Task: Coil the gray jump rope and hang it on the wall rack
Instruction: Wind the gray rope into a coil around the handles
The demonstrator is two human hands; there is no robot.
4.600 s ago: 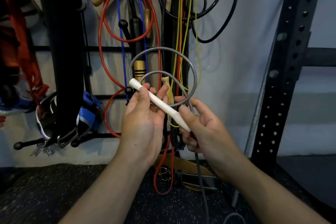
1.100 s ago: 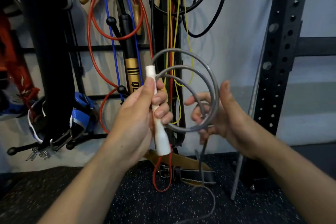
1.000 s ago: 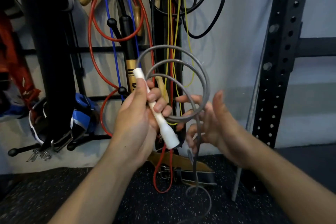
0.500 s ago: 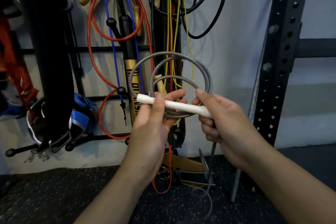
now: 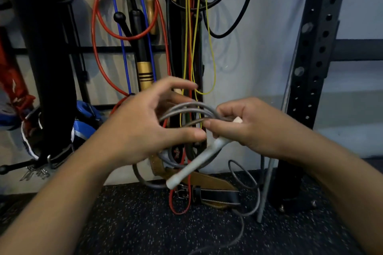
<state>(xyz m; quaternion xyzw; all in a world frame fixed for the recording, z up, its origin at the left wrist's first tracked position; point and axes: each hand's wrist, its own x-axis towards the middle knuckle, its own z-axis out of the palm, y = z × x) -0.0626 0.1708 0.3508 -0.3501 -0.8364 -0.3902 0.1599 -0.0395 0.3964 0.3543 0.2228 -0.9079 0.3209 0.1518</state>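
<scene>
The gray jump rope [image 5: 187, 108] is wound into several loops in front of the wall rack [image 5: 51, 50]. My right hand [image 5: 250, 128] is shut on the loops together with the top of the rope's white handle [image 5: 194, 164], which slants down to the left below my hands. My left hand [image 5: 141, 130] is at the left side of the coil with fingers spread and thumb tip near my right index finger; the loops pass between its thumb and fingers without being gripped. The rope's loose tail [image 5: 258, 194] hangs in curls to the floor.
Red [image 5: 94, 27], blue, yellow and black ropes hang on the rack, with a black-and-gold handle [image 5: 145, 72]. A brown leather belt [image 5: 207, 181] lies on the speckled floor by the wall. A black perforated steel upright [image 5: 315, 47] stands at the right. Blue gloves [image 5: 85, 128] hang low left.
The white handle has passed from my left hand to my right and swung from level to slanting down-left. My left hand has let go and spread its fingers. The coil has dropped lower.
</scene>
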